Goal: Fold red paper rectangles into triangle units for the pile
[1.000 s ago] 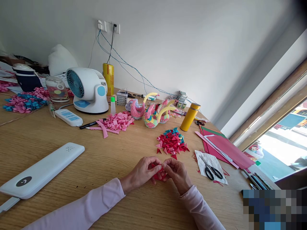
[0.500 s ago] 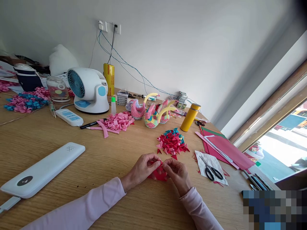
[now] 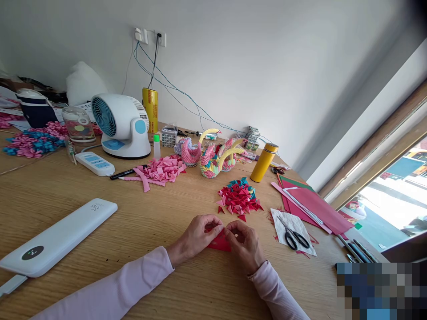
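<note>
Fingers of my left hand [image 3: 196, 238] and right hand [image 3: 246, 244] pinch the red paper piece [image 3: 220, 243] between them, each grip clenched on it, low on the desk [image 3: 140, 222], near the red triangle pile [image 3: 239, 199].

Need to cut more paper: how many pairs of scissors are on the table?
2: black-handled scissors on the white paper right of the hands; a second pair beside the yellow flask. Clutter may hide others.

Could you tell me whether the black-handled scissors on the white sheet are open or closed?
Closed, it seems: the black-handled scissors lie flat on the white paper sheet, handles side by side, blades together in one thin line.
</note>
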A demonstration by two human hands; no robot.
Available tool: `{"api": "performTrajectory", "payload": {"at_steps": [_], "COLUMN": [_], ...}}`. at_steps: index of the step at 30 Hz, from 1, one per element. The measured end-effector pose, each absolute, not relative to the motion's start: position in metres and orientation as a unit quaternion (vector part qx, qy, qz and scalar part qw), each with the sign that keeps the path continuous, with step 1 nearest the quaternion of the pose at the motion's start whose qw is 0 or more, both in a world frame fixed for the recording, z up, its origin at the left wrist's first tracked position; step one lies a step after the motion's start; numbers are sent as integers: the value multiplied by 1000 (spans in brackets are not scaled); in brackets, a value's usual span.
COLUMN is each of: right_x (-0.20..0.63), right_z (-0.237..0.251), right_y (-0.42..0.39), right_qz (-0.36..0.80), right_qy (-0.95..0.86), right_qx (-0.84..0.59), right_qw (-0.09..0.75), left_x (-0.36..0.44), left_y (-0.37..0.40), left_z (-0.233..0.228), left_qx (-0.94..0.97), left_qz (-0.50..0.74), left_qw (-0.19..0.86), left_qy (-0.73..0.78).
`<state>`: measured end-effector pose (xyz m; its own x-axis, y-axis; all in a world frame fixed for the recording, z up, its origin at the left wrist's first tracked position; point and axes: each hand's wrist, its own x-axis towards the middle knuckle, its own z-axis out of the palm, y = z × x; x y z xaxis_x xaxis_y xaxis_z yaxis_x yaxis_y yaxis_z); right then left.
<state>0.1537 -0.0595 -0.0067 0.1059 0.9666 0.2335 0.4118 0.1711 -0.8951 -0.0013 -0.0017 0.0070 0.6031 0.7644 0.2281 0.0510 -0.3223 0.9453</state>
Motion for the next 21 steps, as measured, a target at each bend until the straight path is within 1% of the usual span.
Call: {"api": "performTrajectory", "payload": {"at_steps": [4, 9, 12, 17, 21], "right_x": [155, 154, 153, 153, 153], "right_z": [-6, -5, -6, -10, -13], "right_y": [-59, -59, -59, -58, -56], "right_qz": [309, 323, 322, 327, 331], "right_qy": [-592, -582, -579, -564, -559], "right_qx": [-570, -570, -571, -575, -570], "right_qw": [478, 482, 486, 494, 503], "left_x": [-2, -4, -2, 1, 1], "left_y": [-3, -4, -3, 0, -1], "left_z": [9, 11, 7, 0, 0], "left_qx": [749, 732, 726, 737, 726], "left_qz": [341, 322, 331, 355, 365], "left_qw": [495, 534, 539, 506, 518], "left_qy": [280, 276, 271, 273, 268]}}
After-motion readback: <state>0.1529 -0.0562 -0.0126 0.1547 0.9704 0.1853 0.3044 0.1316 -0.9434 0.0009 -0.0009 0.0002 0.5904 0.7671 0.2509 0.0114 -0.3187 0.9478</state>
